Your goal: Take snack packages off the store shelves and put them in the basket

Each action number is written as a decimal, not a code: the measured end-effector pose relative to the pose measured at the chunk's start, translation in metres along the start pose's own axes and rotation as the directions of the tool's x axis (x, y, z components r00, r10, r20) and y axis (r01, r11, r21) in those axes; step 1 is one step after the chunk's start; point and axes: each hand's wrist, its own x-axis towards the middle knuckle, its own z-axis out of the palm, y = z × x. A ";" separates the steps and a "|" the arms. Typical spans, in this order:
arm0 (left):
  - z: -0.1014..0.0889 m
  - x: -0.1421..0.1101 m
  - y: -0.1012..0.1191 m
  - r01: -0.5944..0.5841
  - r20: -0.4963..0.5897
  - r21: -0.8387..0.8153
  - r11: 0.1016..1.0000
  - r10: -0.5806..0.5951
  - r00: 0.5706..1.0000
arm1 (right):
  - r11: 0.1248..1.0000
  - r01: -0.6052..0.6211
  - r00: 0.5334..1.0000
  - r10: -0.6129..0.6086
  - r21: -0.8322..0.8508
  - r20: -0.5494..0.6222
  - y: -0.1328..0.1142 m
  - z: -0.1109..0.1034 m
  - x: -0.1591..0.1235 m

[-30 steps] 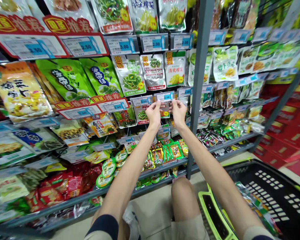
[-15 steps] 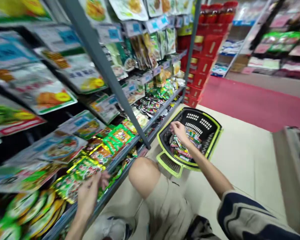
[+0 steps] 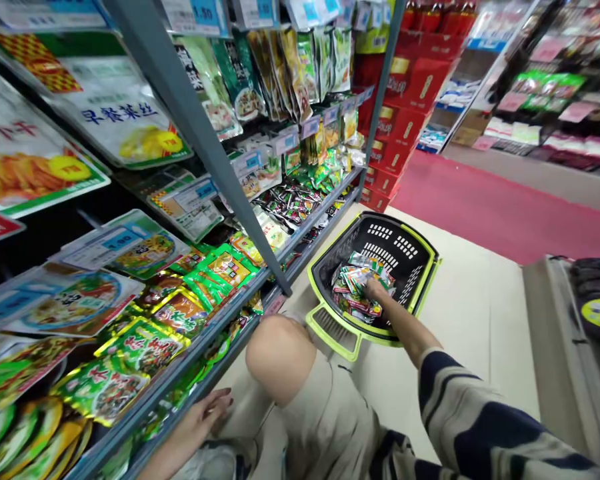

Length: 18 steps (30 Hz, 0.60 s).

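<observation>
My right hand (image 3: 375,291) is down inside a black shopping basket (image 3: 325,257) with a yellow-green rim and handle. It touches a heap of small, shiny food packets (image 3: 356,279); its fingers are hidden among them, so a grip cannot be made out. Beside the lower shelf edge, my left hand (image 3: 211,408) hangs with fingers stretched out and nothing in it. Closest to it on the shelf lie green and gold food packets (image 3: 145,343) in a row, with flat round-topped packs (image 3: 35,433) at the near end.
A grey shelf post (image 3: 215,153) rises between me and the farther shelves of hanging pouches (image 3: 280,67). Red cartons (image 3: 397,127) are stacked at the shelf's end. My bent knee (image 3: 280,357) is close to the basket. Another display unit (image 3: 555,333) stands on the right.
My right hand has gone from above the basket down into the packets. My left hand has drawn back from the green packets on the shelf, down and toward me.
</observation>
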 end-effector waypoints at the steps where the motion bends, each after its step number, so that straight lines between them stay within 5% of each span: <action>1: 0.001 -0.001 0.004 -0.010 0.001 -0.015 1.000 0.010 1.000 | 0.999 -0.014 0.999 0.015 -0.038 0.033 0.001 -0.005 0.001; 6: -0.014 -0.036 0.067 -0.216 -0.222 -0.143 0.966 0.181 0.958 | 0.993 0.017 0.999 -0.021 -0.117 -0.039 0.003 -0.085 -0.008; 8: -0.011 -0.064 0.113 -0.366 -0.306 -0.205 0.908 0.296 0.905 | 0.985 0.163 0.973 -0.169 -0.053 -0.155 -0.009 -0.123 -0.035; 10: 0.010 -0.093 0.162 -0.507 -0.334 -0.287 0.813 0.412 0.848 | 0.902 0.428 0.871 -0.396 0.052 -0.292 -0.036 -0.145 -0.079; 12: 0.047 -0.115 0.201 -0.616 -0.288 -0.375 0.693 0.544 0.788 | 0.722 0.681 0.704 -0.601 0.121 -0.378 -0.075 -0.144 -0.134; 14: 0.085 -0.125 0.221 -0.644 -0.226 -0.500 0.579 0.630 0.743 | 0.533 0.835 0.543 -0.758 0.136 -0.362 -0.116 -0.120 -0.190; 16: 0.108 -0.122 0.222 -0.657 -0.346 -0.547 0.519 0.575 0.742 | 0.382 0.902 0.423 -0.873 0.200 -0.243 -0.148 -0.089 -0.237; 18: 0.109 -0.116 0.212 -0.710 -0.547 -0.507 0.489 0.453 0.703 | 0.295 0.898 0.366 -0.913 0.327 -0.181 -0.169 -0.064 -0.266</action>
